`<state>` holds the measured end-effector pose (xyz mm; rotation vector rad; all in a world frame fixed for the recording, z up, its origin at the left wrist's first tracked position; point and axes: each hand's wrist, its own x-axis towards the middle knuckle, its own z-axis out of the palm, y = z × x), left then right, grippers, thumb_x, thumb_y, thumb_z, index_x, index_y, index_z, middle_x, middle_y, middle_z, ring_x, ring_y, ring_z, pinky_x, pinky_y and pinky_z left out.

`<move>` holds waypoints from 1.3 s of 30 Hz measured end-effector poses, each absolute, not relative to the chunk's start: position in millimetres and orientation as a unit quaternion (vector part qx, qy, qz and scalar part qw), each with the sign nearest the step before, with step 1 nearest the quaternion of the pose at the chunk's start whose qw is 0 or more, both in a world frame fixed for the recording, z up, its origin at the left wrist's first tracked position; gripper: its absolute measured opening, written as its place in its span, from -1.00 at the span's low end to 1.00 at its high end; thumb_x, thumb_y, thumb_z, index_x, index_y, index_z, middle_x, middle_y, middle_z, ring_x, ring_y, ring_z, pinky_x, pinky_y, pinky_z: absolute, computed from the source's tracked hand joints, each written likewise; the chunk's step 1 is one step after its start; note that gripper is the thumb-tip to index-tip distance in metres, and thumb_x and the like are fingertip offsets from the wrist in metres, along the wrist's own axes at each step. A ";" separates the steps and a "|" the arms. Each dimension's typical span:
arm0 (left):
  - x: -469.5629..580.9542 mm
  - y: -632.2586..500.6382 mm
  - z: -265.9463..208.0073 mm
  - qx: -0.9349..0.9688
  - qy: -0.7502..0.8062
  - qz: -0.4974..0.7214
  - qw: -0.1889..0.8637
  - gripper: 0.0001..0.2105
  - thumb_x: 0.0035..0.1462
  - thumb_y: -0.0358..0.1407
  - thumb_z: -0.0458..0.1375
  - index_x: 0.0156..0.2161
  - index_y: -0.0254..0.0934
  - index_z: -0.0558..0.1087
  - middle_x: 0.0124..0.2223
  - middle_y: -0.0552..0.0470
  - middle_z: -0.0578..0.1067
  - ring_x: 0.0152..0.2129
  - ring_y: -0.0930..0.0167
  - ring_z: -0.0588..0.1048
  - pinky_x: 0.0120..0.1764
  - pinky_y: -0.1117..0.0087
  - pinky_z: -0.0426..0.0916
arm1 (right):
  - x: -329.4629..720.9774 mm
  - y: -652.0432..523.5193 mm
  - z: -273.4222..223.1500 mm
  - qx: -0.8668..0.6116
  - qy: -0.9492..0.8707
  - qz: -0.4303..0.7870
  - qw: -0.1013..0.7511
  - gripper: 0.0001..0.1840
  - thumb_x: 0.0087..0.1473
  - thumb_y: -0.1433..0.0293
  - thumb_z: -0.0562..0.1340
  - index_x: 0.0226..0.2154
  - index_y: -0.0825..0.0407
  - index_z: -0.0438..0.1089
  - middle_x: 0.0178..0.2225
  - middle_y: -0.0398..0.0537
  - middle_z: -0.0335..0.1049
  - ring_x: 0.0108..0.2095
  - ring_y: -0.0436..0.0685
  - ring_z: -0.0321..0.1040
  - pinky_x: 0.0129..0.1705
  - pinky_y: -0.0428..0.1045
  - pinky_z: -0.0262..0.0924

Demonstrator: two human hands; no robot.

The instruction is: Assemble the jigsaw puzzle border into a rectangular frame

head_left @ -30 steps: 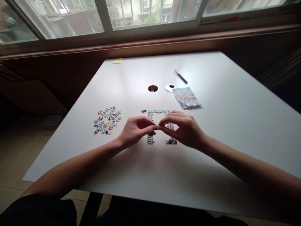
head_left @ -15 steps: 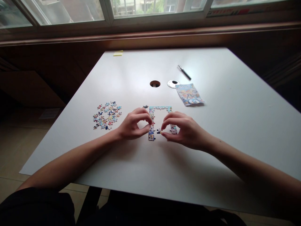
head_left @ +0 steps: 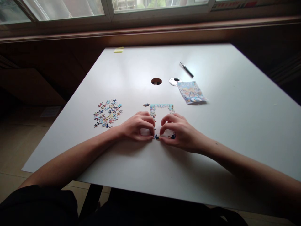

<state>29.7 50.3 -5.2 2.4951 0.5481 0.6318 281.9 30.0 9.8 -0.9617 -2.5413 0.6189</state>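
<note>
So the puzzle piece point(head_left: 157, 137) is down at the near side of the puzzle frame point(head_left: 161, 105), by its left corner, and seems to lie crosswise along that edge, though fingers hide part of it. The frame itself has its long axis running away from the person toward the window point(head_left: 157, 5), light blue strip at the far end. Right hand point(head_left: 180, 130) has the piece pinched between thumb and forefinger. Left hand point(head_left: 140, 126) is curled with fingertips at the frame's near left corner; can't tell if it's gripping or just pressing. One dark loose piece point(head_left: 146, 104) sits just outside the far left corner, loose pile point(head_left: 110, 116) further left, picture sheet point(head_left: 192, 92) and pen point(head_left: 186, 69) beyond to the right.
</note>
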 end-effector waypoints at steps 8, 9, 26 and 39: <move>30.7 49.5 -3.4 0.918 0.221 0.211 0.252 -0.95 0.13 -0.27 0.28 -0.32 -0.14 0.60 -0.18 -0.02 0.59 -0.15 0.30 0.48 0.05 0.26 0.29 | 278.8 27.6 9.5 -0.350 -0.896 0.220 0.164 -0.98 0.06 0.37 0.35 -0.36 -0.06 0.52 -0.15 0.01 0.40 -0.11 0.21 0.31 0.06 0.23 0.16; 30.8 49.5 -3.2 0.918 0.219 0.213 0.252 -0.95 0.13 -0.28 0.28 -0.32 -0.15 0.60 -0.18 -0.02 0.59 -0.15 0.30 0.48 0.05 0.26 0.29 | 278.6 27.4 9.5 -0.353 -0.895 0.221 0.161 -0.98 0.06 0.36 0.35 -0.36 -0.06 0.52 -0.14 0.00 0.40 -0.11 0.21 0.31 0.07 0.24 0.16; 31.4 49.1 -2.8 0.918 0.206 0.233 0.246 -0.97 0.10 -0.32 0.30 -0.32 -0.15 0.59 -0.20 0.01 0.58 -0.15 0.31 0.49 0.03 0.27 0.30 | 285.8 35.1 15.3 -0.250 -0.940 0.176 0.149 -0.84 0.20 0.36 0.27 -0.28 -0.15 0.61 -0.37 -0.11 0.45 -0.32 0.08 0.33 -0.06 0.08 0.09; 30.8 48.7 -4.7 0.916 0.212 0.229 0.252 -0.96 0.13 -0.30 0.27 -0.32 -0.15 0.59 -0.19 -0.01 0.59 -0.17 0.32 0.50 0.05 0.25 0.31 | 287.1 39.2 26.9 -0.214 -0.950 0.143 0.174 -0.75 0.25 0.43 0.14 -0.26 -0.03 0.56 -0.48 -0.14 0.50 -0.48 0.01 0.32 -0.21 0.01 0.05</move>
